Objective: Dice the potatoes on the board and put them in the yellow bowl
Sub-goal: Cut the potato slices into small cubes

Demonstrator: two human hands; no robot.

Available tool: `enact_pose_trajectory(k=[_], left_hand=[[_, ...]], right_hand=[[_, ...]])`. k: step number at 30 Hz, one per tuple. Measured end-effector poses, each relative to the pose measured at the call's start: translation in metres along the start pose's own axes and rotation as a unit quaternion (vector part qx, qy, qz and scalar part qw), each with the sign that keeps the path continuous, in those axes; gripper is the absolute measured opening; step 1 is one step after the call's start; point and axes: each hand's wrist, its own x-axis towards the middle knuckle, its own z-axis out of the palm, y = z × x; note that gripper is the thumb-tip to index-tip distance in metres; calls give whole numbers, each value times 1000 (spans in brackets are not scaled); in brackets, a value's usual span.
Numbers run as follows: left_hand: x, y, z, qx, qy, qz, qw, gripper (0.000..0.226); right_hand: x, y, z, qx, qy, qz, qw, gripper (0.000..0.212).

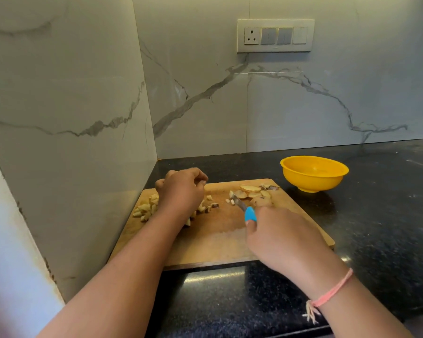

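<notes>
Although the round yellow plastic bowl stands upright on the black speckled stone counter, its inside shows only yellow plastic and a pale glint. It sits beyond and to the right of the right hand's fingers, well apart from them and off the far right corner of the rectangular wooden cutting board.

The left hand rests knuckles-up on a heap of pale diced potato at the board's left end. Its fingers are curled under. Whether they hold any pieces cannot be told, since the hand and forearm cover the middle of the heap. Dice show on both sides of those fingers.

The right hand grasps a small knife with a bright blue handle. Only the front of the handle pokes out past the fingers; the rest is buried in the grip. The knife's long axis runs diagonally, with the steel blade pointing away from the person and leftward. Its tip lies among a few small cut bits.

Just beyond the right fingertips lie an uncut potato chunk and several skin-edged potato slices, lying flat. Dark peel scraps lie at the board's far edge, too blurred to make out further.
</notes>
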Motion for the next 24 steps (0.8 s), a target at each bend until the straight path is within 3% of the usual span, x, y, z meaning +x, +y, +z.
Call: enact_pose_trajectory(k=[6,11,16,19,24], left_hand=[[-5,3,3,-99,-24,98,990,16],[-10,4,-2,-133,-100,163,972,32],[-3,-7,-3,-151,-114,139,972,23],[-2,-9,-2,-128,-107,98,981,20],[-3,-7,-3,2,-71,47,996,17]], right_hand=[[-3,-5,4,47,-1,-64,997,37],[9,14,-11,87,7,-69,994,35],[24,48,-34,232,-63,-35,970,28],[30,62,-42,248,-88,-36,964,26],[48,78,-50,231,-81,-44,968,28]])
